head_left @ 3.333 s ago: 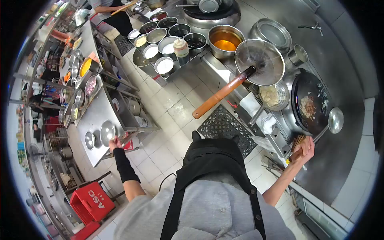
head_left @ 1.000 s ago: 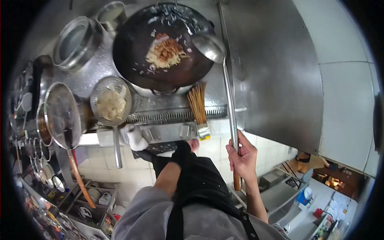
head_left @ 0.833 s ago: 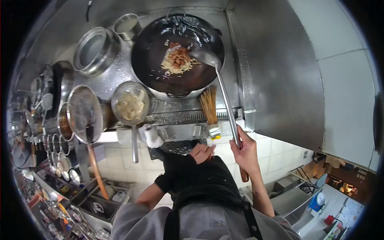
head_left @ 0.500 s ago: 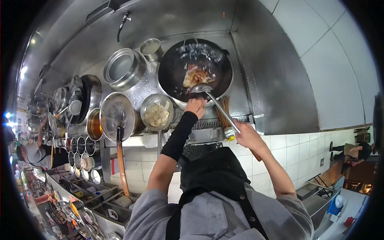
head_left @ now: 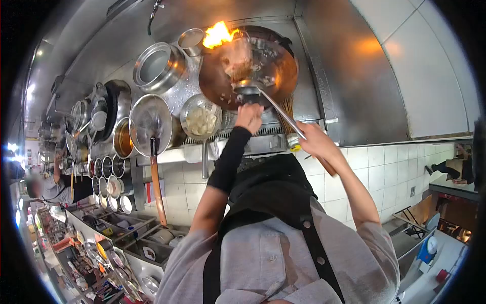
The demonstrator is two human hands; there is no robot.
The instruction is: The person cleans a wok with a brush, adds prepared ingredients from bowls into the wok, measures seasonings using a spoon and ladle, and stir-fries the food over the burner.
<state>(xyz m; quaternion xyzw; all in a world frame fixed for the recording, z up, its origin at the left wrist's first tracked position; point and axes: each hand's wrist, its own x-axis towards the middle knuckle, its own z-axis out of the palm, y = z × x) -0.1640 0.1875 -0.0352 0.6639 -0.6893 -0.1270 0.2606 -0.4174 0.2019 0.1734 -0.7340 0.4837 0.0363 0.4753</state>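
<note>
A large dark wok sits on the stove, tinted orange by a flame at its far left rim. Food inside is smeared by motion, with pale pieces scattered around it. At the wok's near edge my left hand is closed around its handle, most of which the fingers hide. My right hand is wrapped round the shaft of a long metal ladle with a wooden end. The ladle's bowl lies over the near part of the wok, below the food.
Left of the wok are a strainer holding pale slices, a metal pot and a small metal container. A wooden-handled sieve lies further left. Bamboo sticks stand right of the wok. Another person is at far left.
A flame has flared up at the wok's far left rim, and the food has shifted away from me in a blur. My view has tilted, so the stove sits higher.
</note>
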